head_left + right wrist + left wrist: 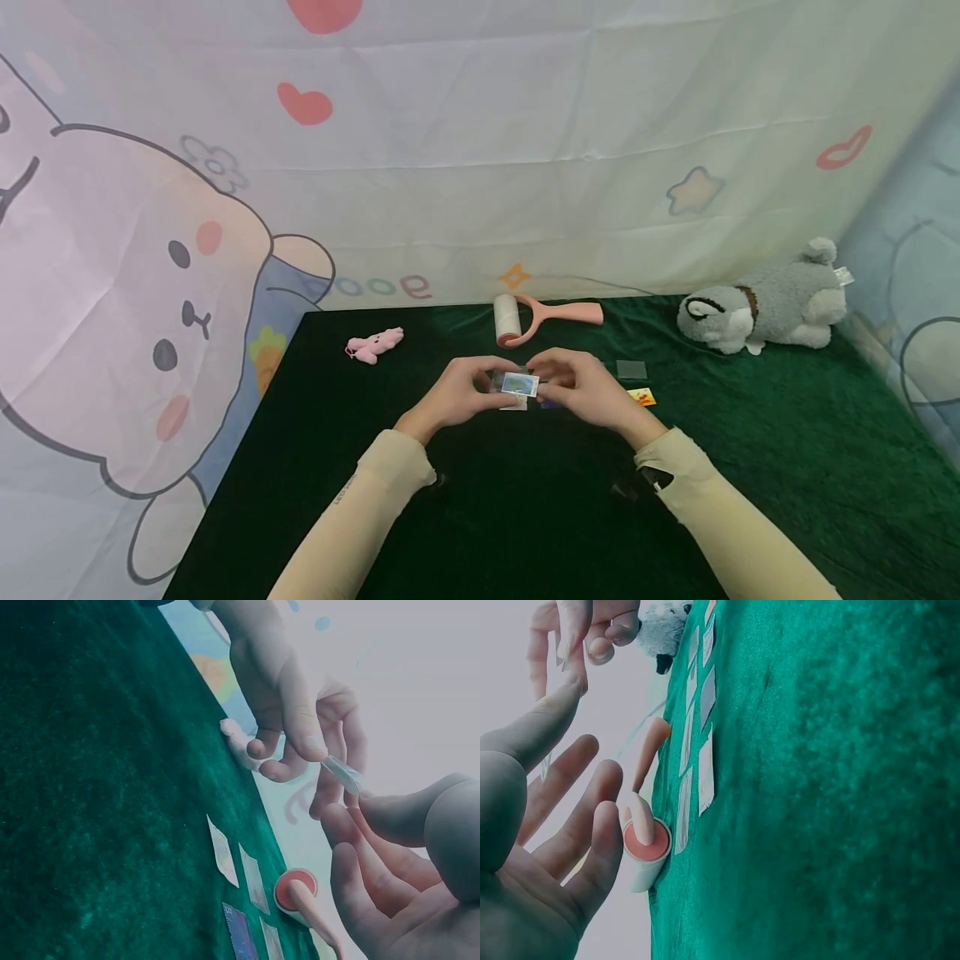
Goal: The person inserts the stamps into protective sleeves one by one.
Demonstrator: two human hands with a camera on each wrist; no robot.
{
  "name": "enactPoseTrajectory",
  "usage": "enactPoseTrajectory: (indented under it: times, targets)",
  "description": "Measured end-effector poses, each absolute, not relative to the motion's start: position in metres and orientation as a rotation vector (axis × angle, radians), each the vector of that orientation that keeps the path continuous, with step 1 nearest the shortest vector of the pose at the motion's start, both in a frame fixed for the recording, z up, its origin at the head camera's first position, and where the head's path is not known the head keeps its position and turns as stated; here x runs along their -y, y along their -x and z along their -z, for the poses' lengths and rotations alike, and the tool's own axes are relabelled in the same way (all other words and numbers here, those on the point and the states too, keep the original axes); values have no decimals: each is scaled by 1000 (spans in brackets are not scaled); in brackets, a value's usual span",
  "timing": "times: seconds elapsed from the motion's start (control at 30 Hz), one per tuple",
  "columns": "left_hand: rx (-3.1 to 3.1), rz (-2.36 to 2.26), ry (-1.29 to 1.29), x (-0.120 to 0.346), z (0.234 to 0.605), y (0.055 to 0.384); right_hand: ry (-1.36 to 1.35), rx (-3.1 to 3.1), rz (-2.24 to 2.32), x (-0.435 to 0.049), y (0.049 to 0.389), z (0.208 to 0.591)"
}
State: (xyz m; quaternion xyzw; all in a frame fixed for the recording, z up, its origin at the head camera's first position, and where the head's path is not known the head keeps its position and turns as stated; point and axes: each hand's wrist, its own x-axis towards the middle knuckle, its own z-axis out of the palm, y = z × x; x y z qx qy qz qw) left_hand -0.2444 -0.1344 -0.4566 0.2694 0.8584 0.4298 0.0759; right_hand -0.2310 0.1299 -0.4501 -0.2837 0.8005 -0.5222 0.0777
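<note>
In the head view, my left hand (467,388) and right hand (585,392) meet over the table around a small stamp (520,383) with a blue-green picture and white border. A clear plastic sleeve (497,381) shows beside and behind the stamp; my left thumb and fingers pinch it. My right thumb and fingertips pinch the stamp's right edge. How far the stamp lies inside the sleeve I cannot tell. Below the hands lie a pale stamp (516,404), a dark blue-purple stamp (239,930) and a yellow-orange stamp (642,397). Another clear sleeve (632,370) lies right of my right hand.
A pink-handled lint roller (558,312) lies at the back of the dark green cloth (360,500). At the back left is a small pink plush toy (375,344), and a grey plush dog (772,300) lies at the back right. A printed curtain (480,167) hangs behind.
</note>
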Motion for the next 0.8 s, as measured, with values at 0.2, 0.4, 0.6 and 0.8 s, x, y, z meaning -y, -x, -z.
enactPoseTrajectory:
  times: [0.2, 0.4, 0.6, 0.8]
  targets:
    - [-2563, -1303, -821, 132, 455, 243, 865, -2426, 1557, -130, 232, 453]
    - [-2555, -1301, -837, 129, 454, 242, 855, -2435, 1556, -130, 234, 455]
    - [-2553, -1279, -848, 127, 453, 241, 844, -2430, 1554, -129, 233, 453]
    - [-2550, -1284, -879, 125, 454, 240, 831, -2420, 1554, -128, 232, 452]
